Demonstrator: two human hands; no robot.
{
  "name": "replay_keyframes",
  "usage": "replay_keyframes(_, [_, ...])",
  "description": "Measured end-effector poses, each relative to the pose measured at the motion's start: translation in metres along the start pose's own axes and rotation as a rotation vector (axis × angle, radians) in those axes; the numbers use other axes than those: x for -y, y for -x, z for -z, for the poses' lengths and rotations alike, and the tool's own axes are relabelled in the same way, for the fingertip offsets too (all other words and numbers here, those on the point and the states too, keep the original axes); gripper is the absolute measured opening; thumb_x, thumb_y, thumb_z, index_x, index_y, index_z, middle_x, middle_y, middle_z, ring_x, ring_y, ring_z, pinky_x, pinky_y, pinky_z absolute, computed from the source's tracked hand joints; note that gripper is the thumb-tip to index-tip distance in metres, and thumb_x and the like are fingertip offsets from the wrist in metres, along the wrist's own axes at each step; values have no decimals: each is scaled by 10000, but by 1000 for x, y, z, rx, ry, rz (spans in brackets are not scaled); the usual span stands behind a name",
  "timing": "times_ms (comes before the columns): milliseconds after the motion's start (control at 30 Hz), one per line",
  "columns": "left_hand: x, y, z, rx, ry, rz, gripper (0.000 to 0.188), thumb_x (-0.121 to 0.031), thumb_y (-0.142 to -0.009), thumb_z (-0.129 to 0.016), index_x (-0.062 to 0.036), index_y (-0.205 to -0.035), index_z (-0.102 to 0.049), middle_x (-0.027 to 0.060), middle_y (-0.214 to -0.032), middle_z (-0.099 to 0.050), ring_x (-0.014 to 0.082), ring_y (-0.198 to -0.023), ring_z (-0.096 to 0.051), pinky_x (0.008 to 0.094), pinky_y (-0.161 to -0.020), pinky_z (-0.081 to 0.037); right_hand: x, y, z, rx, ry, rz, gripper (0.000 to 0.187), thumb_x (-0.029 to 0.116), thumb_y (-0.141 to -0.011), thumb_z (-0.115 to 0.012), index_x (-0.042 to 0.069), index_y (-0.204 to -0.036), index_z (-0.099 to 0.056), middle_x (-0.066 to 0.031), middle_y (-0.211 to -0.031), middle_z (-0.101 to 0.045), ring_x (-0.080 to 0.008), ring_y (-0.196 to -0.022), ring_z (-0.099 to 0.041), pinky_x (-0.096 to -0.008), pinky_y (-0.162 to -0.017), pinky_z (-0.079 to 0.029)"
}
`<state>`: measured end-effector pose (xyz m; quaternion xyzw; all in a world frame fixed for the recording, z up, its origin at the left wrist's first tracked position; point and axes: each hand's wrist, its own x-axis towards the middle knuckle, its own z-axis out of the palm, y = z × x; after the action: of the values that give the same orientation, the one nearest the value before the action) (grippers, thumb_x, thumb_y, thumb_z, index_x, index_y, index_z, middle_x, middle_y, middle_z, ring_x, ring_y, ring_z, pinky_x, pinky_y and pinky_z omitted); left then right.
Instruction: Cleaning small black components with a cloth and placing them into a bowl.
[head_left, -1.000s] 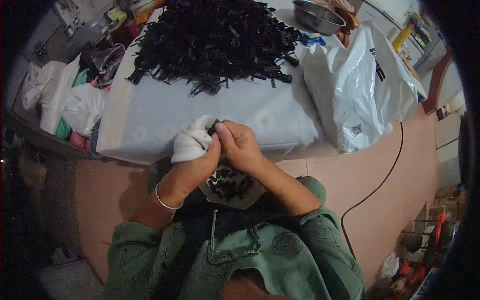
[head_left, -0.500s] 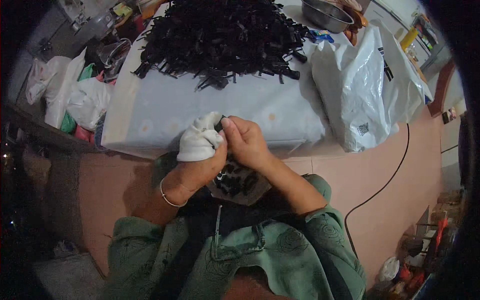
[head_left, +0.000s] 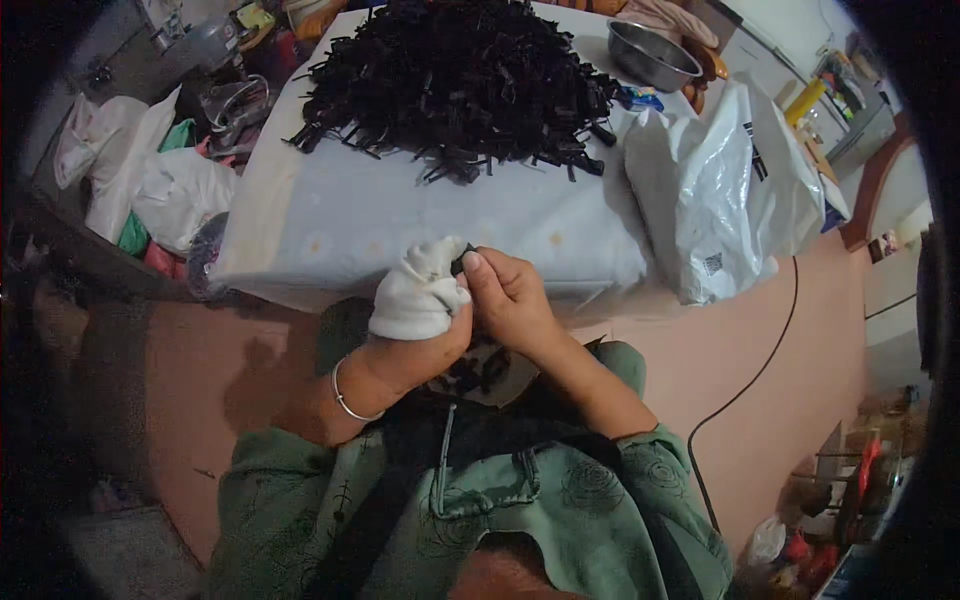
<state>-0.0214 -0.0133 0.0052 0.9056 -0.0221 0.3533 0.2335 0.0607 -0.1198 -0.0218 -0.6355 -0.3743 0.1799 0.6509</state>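
Observation:
A white cloth or glove covers the fingers of my left hand, which is closed. My right hand meets it, thumb and index finger pinched together. Between them sits a small black piece, mostly hidden by the fingers, so its exact kind does not show. Both hands are held above my lap, just in front of the table's near edge. Under them, partly covered by my wrists, an open container holds several dark bits. Beyond my hands a big pile of small black parts is heaped on the table.
A pale patterned cloth covers the table. On its right stands a large white plastic bag, with a metal bowl behind it. Filled bags sit at the left. A black cable runs along the floor at right.
Both hands, still together on the small black piece, appear slightly lower and further right in view. The whole scene has shifted a little as well. The grip looks much the same.

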Motion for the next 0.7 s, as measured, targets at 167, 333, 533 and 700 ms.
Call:
replay_keyframes(167, [13,12,7,-69,507,105,263,-18,-795,-557,24,-1045,-484,51,-840,-553,127,-741,-528,244,-653,-440,27,14,-1,-6,67,-80,240,199,-893,-504,0,-761,-529,13,-581,-464,-74,-569,-385,-261,-504,-359])
replay_keyframes(333, [15,18,45,-7,1074,523,155,-55,-853,-514,-11,-1000,-486,13,-789,-544,57,-629,-470,202,-556,-410,36,22,-12,18,202,126,134,102,-853,-545,-10,-915,-586,-23,-736,-574,-66,-707,-505,-218,-638,-424])
replay_keyframes(533, [46,36,54,-121,704,294,250,-78,-864,-502,14,-1093,-465,25,-764,-534,75,-576,-468,211,-510,-402,60,11,-35,44,436,370,131,76,-793,-622,-12,-887,-598,-76,-697,-588,-97,-625,-537,-244,-565,-433])
replay_keyframes(700, [21,22,103,98,703,271,250,-47,-850,-457,33,-1086,-476,46,-772,-526,95,-646,-491,227,-573,-418,79,-15,-47,109,567,747,91,66,-771,-641,33,-818,-571,-12,-575,-509,-67,-494,-442,-262,-427,-347])
